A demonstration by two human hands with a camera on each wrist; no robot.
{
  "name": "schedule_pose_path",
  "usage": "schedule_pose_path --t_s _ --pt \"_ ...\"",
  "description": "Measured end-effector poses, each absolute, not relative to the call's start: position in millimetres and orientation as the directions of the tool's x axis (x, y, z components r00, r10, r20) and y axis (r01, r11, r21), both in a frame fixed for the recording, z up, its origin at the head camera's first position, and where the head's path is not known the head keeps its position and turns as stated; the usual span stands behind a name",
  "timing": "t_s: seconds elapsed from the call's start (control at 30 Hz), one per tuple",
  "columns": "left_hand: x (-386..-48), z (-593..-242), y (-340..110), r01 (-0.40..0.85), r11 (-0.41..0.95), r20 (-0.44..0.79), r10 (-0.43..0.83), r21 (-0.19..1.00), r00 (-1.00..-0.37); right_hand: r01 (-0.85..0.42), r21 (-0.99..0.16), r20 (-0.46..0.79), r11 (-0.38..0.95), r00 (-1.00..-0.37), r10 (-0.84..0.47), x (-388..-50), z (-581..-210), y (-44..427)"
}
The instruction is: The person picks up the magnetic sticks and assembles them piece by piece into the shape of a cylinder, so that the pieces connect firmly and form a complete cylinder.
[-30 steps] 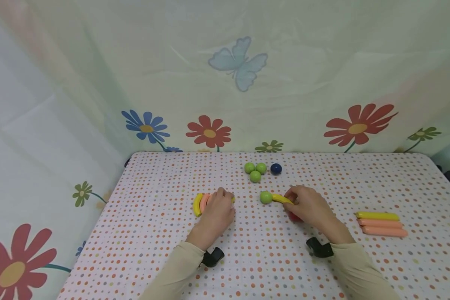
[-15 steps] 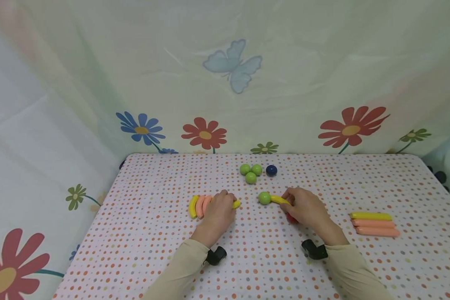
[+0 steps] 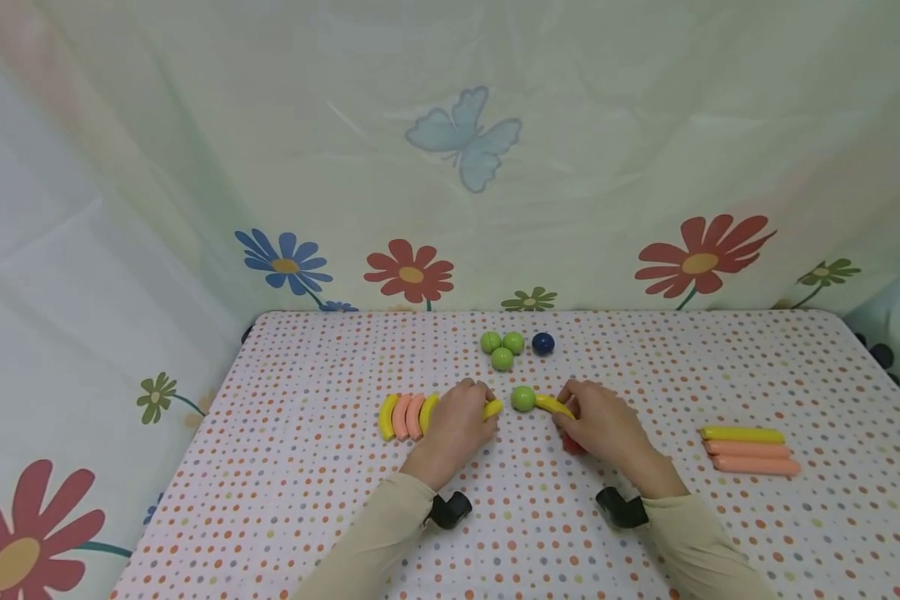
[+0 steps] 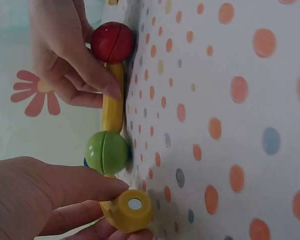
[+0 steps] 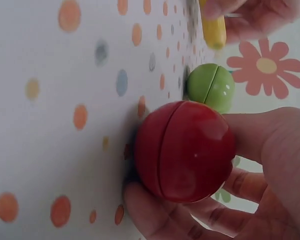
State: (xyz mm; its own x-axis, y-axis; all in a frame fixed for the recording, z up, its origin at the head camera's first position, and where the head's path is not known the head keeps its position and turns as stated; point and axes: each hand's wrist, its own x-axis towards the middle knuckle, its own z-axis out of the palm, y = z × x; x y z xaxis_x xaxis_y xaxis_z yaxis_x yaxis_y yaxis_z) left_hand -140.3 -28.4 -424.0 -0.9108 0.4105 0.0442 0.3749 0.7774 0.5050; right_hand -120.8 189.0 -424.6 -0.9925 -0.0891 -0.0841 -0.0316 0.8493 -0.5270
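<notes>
Pinching a yellow piece [image 3: 492, 409], the left hand [image 3: 457, 423] is near a green ball [image 3: 523, 398]; the right hand [image 3: 602, 421] holds the adjoining yellow bar [image 3: 552, 404].

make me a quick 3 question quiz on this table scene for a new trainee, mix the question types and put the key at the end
1. How many green balls are clustered beside the dark blue ball?
2. True or false: the left hand is holding the dark blue ball.
3. Fill in the blank: the right hand holds a yellow bar that runs between a green ball and a ____ ball.

Key:
1. Three.
2. False; it holds another yellow bar.
3. Red; the red ball fills most of the right wrist view's middle.
</notes>
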Motion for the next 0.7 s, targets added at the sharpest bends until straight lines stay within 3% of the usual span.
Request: schedule_pose_path --t_s 0.7 --pt "-141.8 -426.2 -22.1 0.350 0.801 0.001 0.400 0.485 -0.917 -0.033 -0.564 -0.132 0.825 -0.983 -0.129 -118.4 -422.5 185.0"
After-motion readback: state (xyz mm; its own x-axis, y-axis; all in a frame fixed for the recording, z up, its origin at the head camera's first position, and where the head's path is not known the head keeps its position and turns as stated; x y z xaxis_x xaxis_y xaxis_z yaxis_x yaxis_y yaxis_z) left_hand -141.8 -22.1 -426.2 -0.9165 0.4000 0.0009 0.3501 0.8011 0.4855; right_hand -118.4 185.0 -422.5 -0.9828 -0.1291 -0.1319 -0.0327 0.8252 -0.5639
